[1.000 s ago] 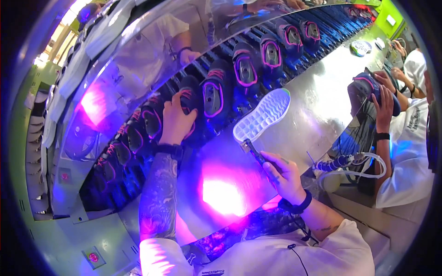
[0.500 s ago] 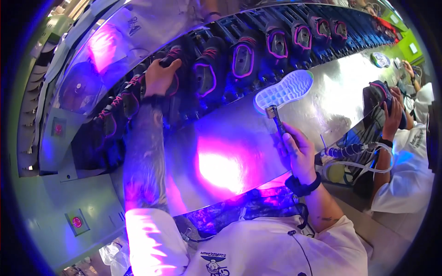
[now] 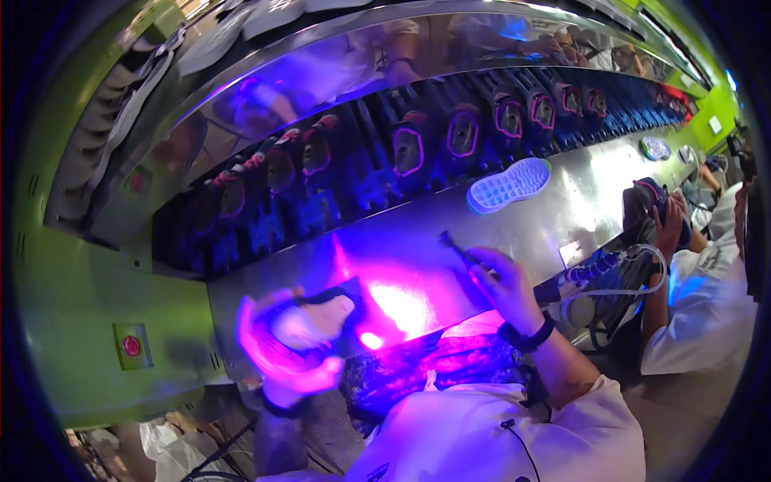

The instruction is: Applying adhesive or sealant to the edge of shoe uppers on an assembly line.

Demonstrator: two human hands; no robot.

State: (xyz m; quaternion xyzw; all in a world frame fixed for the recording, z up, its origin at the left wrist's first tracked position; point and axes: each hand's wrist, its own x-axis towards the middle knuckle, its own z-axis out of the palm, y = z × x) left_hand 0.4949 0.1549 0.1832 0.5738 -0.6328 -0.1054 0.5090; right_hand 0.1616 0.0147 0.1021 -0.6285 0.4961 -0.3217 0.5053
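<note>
Under pink-violet light at the left of the metal bench, my left hand (image 3: 269,357) is wrapped round a dark shoe upper (image 3: 317,320). Its pale bottom is turned up, and hand and shoe are slightly blurred. In my right hand (image 3: 510,293) is a slim dark-handled tool (image 3: 459,251), held over the bench and pointing up and left; its kind is not plain. Beyond that hand a white shoe sole (image 3: 510,185) lies tread up on the bench, touched by neither hand.
Several dark shoes with pink-edged openings (image 3: 408,151) stand in a row on the conveyor (image 3: 361,197) behind the bench (image 3: 546,229). At the right a co-worker's hand (image 3: 668,229) holds another dark shoe (image 3: 642,202). A hose (image 3: 598,269) lies near the bench edge. A green panel with a red button (image 3: 131,346) stands left.
My left hand has come back from the conveyor with a shoe upper and turned its bottom up. My right hand has drawn the tool away from the sole, toward me. The view has shifted.
</note>
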